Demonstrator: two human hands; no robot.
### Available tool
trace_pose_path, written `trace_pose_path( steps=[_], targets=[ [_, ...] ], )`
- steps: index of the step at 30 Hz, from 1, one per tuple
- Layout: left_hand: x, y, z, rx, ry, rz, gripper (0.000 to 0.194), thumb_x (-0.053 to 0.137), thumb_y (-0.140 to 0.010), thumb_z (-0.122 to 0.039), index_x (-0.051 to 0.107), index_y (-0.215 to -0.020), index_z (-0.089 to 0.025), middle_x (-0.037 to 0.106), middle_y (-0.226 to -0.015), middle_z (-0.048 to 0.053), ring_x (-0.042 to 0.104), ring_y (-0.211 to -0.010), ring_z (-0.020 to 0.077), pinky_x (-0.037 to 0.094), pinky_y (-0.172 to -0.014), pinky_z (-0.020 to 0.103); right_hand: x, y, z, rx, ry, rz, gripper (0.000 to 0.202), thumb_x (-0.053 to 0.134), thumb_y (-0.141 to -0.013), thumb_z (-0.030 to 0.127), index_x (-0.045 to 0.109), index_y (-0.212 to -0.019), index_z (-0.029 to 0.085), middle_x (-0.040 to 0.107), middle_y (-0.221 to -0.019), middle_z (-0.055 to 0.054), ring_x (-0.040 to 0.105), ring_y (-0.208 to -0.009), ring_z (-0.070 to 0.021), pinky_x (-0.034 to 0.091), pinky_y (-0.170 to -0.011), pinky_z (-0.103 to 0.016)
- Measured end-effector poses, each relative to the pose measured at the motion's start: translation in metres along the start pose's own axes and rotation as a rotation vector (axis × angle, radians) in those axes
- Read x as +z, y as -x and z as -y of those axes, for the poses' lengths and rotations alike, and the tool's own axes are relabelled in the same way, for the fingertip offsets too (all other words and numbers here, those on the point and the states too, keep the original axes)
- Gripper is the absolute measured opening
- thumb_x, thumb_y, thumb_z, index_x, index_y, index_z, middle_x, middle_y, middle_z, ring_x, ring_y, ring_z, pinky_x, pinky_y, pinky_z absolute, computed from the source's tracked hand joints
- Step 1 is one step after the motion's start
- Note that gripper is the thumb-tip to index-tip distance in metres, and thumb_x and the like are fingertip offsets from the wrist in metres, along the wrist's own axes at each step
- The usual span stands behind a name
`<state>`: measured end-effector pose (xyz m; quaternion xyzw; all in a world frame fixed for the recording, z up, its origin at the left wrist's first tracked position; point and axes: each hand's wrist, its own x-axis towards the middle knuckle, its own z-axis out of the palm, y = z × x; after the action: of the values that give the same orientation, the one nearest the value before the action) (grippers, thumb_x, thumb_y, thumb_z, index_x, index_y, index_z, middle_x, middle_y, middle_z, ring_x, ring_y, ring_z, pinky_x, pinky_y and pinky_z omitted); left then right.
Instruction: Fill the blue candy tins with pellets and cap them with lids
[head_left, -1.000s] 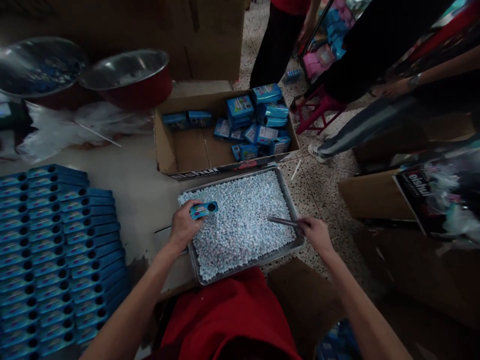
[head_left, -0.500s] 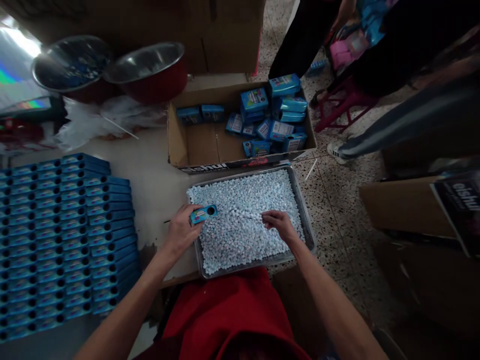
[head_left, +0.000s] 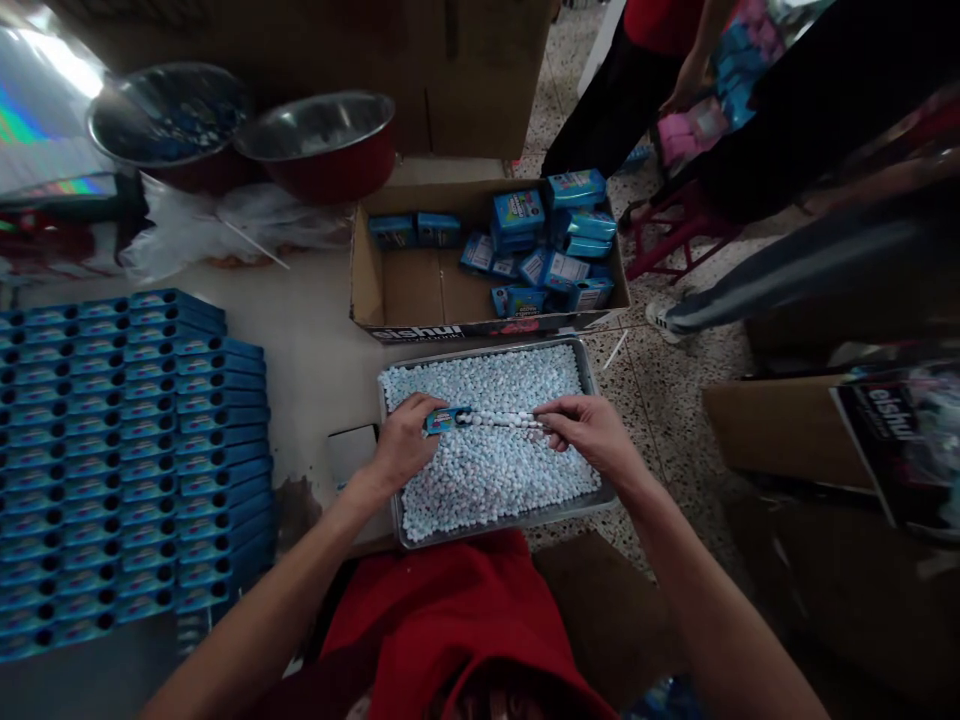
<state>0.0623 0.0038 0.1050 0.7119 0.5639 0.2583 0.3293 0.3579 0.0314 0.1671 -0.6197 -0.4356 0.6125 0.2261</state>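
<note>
My left hand point(head_left: 407, 440) grips a small blue box point(head_left: 441, 420) above the left part of a metal tray point(head_left: 592, 370) filled with small pale blue and white pellets point(head_left: 480, 490). The box has a dark round hole at its right end. My right hand point(head_left: 585, 428) is closed on a narrow scoop point(head_left: 510, 420) loaded with pellets. The scoop's left tip is at the box's hole. Whether the tip is inside the hole is too small to tell.
Behind the tray, a cardboard box point(head_left: 427, 325) holds blue boxes. Rows of blue boxes point(head_left: 142, 450) stand at left. Two metal bowls point(head_left: 322, 140) sit at back left, a dark flat object point(head_left: 352, 452) beside my left wrist. People's legs point(head_left: 750, 280) show at right.
The scoop, laden with pellets, has risen from the heap to the box's hole. Both hands are closer together, and the small box is turned more level. The view has shifted slightly.
</note>
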Motion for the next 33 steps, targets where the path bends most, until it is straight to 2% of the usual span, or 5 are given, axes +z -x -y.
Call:
trace_pose_path(
  steps=[12,20,23,28,33],
  targets=[
    [0.018,0.006,0.001,0.007,0.109,-0.008,0.038,0.056,-0.071,-0.002,0.067,-0.103,-0.019,0.066,-0.102,0.006,0.063,-0.099,0.0217,0.050,-0.089,0.033,0.006,0.041,0.037,-0.042,0.328,-0.074,0.023,0.064,-0.082,0.029,0.079,-0.094,0.017,0.067,-0.057,0.000,0.063,-0.047,-0.0129,0.048,-0.046,-0.022],
    [-0.002,0.023,0.024,-0.361,0.287,-0.028,0.037,0.060,-0.068,-0.010,0.068,-0.103,-0.020,0.072,-0.095,0.001,0.065,-0.082,0.0187,0.049,-0.077,0.030,-0.077,0.018,-0.124,0.054,0.400,-0.515,0.030,0.064,-0.073,0.039,0.078,-0.086,0.016,0.068,-0.059,-0.003,0.063,-0.055,-0.0204,0.049,-0.058,-0.031],
    [-0.015,0.038,0.029,-0.410,0.252,-0.055,0.037,0.062,-0.067,-0.012,0.068,-0.103,-0.020,0.072,-0.096,0.002,0.065,-0.080,0.0186,0.049,-0.075,0.029,-0.041,-0.025,-0.164,0.067,0.127,-0.415,0.028,0.069,-0.070,0.040,0.076,-0.084,0.017,0.068,-0.061,-0.001,0.061,-0.057,-0.0188,0.048,-0.059,-0.029],
    [-0.029,0.052,0.018,-0.493,0.149,-0.076,0.035,0.064,-0.069,-0.018,0.067,-0.104,-0.021,0.073,-0.097,0.002,0.066,-0.082,0.0208,0.050,-0.076,0.030,0.045,-0.075,-0.165,0.103,-0.167,-0.190,0.032,0.071,-0.073,0.043,0.073,-0.092,0.017,0.071,-0.072,0.000,0.063,-0.063,-0.0145,0.053,-0.067,-0.027],
    [-0.025,0.046,0.010,-0.500,0.020,-0.061,0.039,0.059,-0.066,-0.014,0.069,-0.103,-0.021,0.071,-0.087,0.000,0.064,-0.075,0.0198,0.048,-0.071,0.029,0.034,-0.048,-0.144,0.131,-0.273,-0.146,0.038,0.077,-0.071,0.047,0.073,-0.093,0.016,0.072,-0.074,-0.002,0.063,-0.063,-0.0132,0.054,-0.067,-0.026]
  ],
)
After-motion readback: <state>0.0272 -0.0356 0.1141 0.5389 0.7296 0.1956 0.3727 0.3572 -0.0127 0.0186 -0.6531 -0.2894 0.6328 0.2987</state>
